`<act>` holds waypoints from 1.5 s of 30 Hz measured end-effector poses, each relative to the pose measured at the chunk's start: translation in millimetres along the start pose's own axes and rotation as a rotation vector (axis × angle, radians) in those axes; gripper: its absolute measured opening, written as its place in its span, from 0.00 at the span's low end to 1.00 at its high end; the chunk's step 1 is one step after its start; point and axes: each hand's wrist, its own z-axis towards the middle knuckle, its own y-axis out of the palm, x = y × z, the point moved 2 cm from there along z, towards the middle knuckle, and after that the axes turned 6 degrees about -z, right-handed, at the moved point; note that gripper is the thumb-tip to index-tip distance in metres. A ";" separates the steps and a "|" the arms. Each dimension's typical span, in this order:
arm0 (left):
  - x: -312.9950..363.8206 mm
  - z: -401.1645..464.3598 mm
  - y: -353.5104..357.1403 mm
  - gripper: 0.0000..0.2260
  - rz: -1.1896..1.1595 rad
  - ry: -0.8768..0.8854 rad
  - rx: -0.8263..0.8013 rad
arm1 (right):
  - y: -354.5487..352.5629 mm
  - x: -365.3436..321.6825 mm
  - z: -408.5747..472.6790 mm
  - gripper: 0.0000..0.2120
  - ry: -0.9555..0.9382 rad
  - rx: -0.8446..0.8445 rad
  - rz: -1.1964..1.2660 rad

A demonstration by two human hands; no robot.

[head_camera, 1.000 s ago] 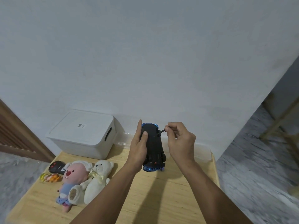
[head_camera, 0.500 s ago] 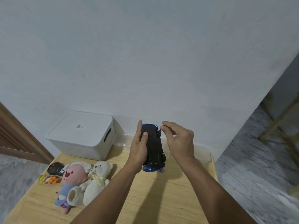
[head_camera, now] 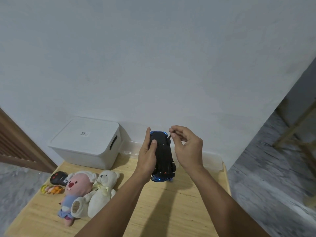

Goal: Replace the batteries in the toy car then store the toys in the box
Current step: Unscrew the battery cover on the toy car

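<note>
A blue toy car (head_camera: 163, 156) is held upside down above the wooden table (head_camera: 171, 211), its black underside facing me. My left hand (head_camera: 148, 155) grips the car along its left side, thumb on the underside. My right hand (head_camera: 185, 146) pinches a thin dark tool (head_camera: 169, 138), likely a small screwdriver, whose tip touches the underside near the car's far end. A white storage box (head_camera: 85, 142) with its lid on stands at the table's back left.
A pink plush (head_camera: 75, 190), a white teddy bear (head_camera: 102, 190), a black remote control (head_camera: 58, 178) and a small orange-yellow toy (head_camera: 51, 189) lie at the table's left. A clear plastic lid (head_camera: 212, 161) rests against the wall behind the car. A wooden frame (head_camera: 297, 132) stands at the right.
My right hand has shifted and turned slightly at the car's far end, fingers re-pinching the thin tool. The car and left hand have stayed nearly in place.
</note>
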 end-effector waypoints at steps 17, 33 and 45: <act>-2.4 -3.1 1.4 0.22 0.000 -0.007 -0.006 | 3.6 -0.8 0.8 0.09 0.055 -0.008 0.052; -4.1 -6.1 1.3 0.22 -0.019 -0.030 -0.009 | 5.5 -0.5 1.6 0.08 0.065 -0.004 0.075; -2.6 -8.1 1.6 0.22 -0.021 -0.037 -0.002 | 7.1 3.6 2.0 0.09 0.085 -0.012 0.086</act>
